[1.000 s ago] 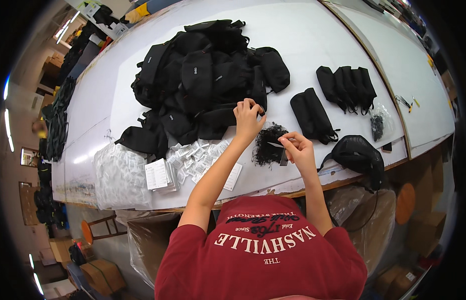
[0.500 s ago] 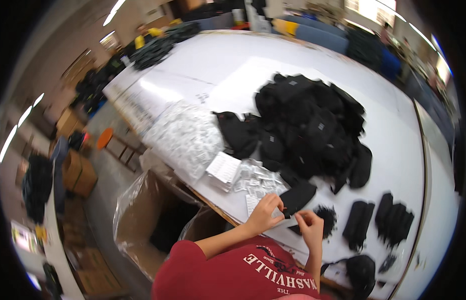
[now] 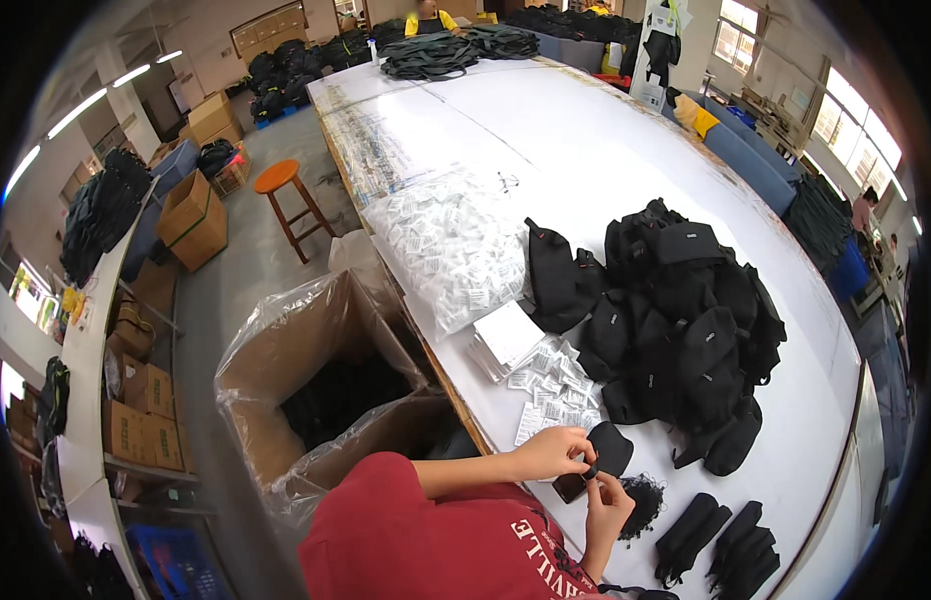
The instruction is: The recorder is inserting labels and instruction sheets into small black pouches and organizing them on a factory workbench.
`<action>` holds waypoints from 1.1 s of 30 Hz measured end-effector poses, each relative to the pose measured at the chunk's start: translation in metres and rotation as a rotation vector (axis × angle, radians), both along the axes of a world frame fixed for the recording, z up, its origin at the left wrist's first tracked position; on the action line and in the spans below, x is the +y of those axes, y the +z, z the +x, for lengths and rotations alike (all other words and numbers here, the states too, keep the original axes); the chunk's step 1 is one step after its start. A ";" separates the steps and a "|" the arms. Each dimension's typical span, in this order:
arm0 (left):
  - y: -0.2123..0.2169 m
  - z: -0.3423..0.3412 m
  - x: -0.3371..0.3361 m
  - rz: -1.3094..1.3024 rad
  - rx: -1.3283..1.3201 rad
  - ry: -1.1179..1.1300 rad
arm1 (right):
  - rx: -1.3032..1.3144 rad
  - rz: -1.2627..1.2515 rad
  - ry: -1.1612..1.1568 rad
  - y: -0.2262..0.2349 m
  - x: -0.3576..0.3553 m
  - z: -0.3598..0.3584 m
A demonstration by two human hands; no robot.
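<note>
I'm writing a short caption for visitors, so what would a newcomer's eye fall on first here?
Probably the heap of black pouches, piled on the right part of the large white table. Next come the clear bag of small white packets by the table's left edge and the orange stool on the floor beyond it. Near the bottom, the person's left hand and right hand meet, fingers pinching a small dark piece.

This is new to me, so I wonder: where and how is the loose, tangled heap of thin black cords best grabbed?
Probably pinch the cord heap at its right rim, coming down from above: stray strands stick out there, while the middle looks densely matted and the bare right hand borders its left side.
</note>
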State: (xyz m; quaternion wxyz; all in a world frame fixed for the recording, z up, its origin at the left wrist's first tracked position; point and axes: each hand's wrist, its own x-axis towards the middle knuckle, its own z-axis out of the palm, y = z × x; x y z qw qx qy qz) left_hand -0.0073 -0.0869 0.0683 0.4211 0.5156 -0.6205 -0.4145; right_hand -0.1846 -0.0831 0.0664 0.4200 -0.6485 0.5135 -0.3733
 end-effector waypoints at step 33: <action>0.064 -0.015 -0.003 0.181 0.492 -0.172 | -0.341 -0.008 -0.147 0.031 -0.005 -0.011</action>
